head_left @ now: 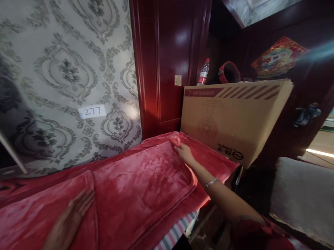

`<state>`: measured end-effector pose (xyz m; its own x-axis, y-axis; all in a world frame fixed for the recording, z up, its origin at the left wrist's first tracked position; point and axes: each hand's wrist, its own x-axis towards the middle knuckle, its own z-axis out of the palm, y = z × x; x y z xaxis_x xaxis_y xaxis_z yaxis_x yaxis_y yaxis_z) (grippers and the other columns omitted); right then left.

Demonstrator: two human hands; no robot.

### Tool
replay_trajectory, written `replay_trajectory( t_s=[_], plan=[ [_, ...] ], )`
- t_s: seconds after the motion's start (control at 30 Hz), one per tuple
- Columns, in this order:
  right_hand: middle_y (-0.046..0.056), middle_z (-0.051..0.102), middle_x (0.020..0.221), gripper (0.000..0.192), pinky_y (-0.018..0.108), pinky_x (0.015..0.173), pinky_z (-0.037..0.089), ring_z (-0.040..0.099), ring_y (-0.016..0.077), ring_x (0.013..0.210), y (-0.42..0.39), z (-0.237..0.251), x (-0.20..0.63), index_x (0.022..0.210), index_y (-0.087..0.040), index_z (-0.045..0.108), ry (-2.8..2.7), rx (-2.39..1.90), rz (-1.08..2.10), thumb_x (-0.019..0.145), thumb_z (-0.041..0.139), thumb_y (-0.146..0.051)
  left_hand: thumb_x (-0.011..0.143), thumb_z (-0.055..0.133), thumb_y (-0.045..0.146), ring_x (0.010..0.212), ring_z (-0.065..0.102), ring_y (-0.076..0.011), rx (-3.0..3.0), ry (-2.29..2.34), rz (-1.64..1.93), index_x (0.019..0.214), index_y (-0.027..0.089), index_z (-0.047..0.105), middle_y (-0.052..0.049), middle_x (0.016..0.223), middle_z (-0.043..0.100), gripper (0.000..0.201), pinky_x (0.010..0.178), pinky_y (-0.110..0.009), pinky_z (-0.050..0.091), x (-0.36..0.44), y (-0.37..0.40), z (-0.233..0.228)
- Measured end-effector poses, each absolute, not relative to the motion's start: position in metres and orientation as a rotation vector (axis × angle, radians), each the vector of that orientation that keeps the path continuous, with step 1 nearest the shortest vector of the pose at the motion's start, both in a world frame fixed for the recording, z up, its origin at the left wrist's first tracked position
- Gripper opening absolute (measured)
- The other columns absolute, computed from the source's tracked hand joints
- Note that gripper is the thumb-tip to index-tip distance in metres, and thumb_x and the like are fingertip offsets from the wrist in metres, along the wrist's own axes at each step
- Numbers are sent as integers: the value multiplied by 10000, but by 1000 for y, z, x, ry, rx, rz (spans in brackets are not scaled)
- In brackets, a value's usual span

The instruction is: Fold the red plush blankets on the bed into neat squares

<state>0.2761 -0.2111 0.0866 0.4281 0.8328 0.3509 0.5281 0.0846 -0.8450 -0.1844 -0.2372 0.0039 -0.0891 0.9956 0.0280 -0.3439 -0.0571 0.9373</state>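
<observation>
Where the cardboard box (233,122) stands shut, its contents cannot be seen; on its top sit a plastic bottle (203,72) and a red ring-shaped item (229,73). Red blanket (136,189): plush, shiny, folded in layers, spread over the bed just left of the box, one corner touching it. Left hand (70,221): grip spread flat on the blanket, far from the box. Right hand (185,152): grip pinching the blanket's corner beside the box.
</observation>
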Motion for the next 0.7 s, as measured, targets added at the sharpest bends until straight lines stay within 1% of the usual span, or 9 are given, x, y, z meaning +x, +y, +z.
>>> replay_trajectory(
  t_s=[0.03,0.1,0.17,0.23,0.3,0.37,0.43,0.6,0.7],
  plan=[
    [45,739,903,115,313,821,518,681,221,895,-215,85,254,916,-156,709,-1322,-1551,380,887,615,-216,697,731,520,1405,443,-325,898,962,1446,1140,251,720,-78,1285,700,519,1205,-469,309,-185,-239,7],
    [28,760,950,159,281,836,504,687,216,938,-234,76,214,936,-191,723,-1515,-1456,438,843,599,-159,709,722,535,1410,437,-319,818,930,1448,1119,213,720,-104,1294,691,521,1213,-454,301,-185,-242,11],
    [27,755,1075,325,286,912,485,675,206,1032,-262,58,183,1054,-215,715,-1835,-1251,461,828,515,-95,716,720,554,1400,452,-319,742,906,1452,1081,186,725,-120,1283,695,519,1223,-447,282,-185,-245,14],
    [42,745,1125,424,305,936,490,678,201,1036,-288,37,166,1103,-209,706,-2096,-1101,501,797,455,-55,702,740,542,1388,466,-322,694,886,1455,1047,175,731,-122,1262,705,503,1232,-447,263,-183,-247,16],
    [99,700,1250,512,359,1002,477,646,231,1148,-306,15,160,1192,-179,691,-2234,-1077,510,753,465,-44,684,765,524,1377,479,-328,708,879,1460,1029,172,737,-124,1238,716,494,1233,-455,261,-181,-249,15],
    [156,603,1393,616,436,1088,421,548,273,1307,-312,-4,161,1314,-151,637,-2286,-1112,485,725,490,-43,659,792,501,1356,502,-334,752,876,1465,1026,163,741,-130,1211,726,502,1225,-460,277,-179,-249,13],
    [175,539,1455,658,492,1135,367,470,287,1384,-312,-18,164,1383,-148,588,-2289,-1123,471,737,506,-57,636,817,454,1316,543,-336,799,890,1476,1029,152,742,-134,1176,738,502,1210,-459,308,-178,-250,11],
    [131,629,1366,460,506,1110,394,553,280,1308,-302,-25,169,1307,-193,654,-2054,-1042,680,868,518,-226,680,780,294,1092,693,-283,867,1036,1446,1000,126,724,-137,1051,767,366,1098,-406,447,-168,-253,20],
    [102,731,1183,433,462,982,502,668,291,1112,-300,-14,172,1216,-173,703,-1820,-1004,833,927,500,-423,751,729,249,887,743,-245,870,1104,1312,1023,133,675,-123,938,771,300,918,-373,555,-150,-248,33]
  ],
)
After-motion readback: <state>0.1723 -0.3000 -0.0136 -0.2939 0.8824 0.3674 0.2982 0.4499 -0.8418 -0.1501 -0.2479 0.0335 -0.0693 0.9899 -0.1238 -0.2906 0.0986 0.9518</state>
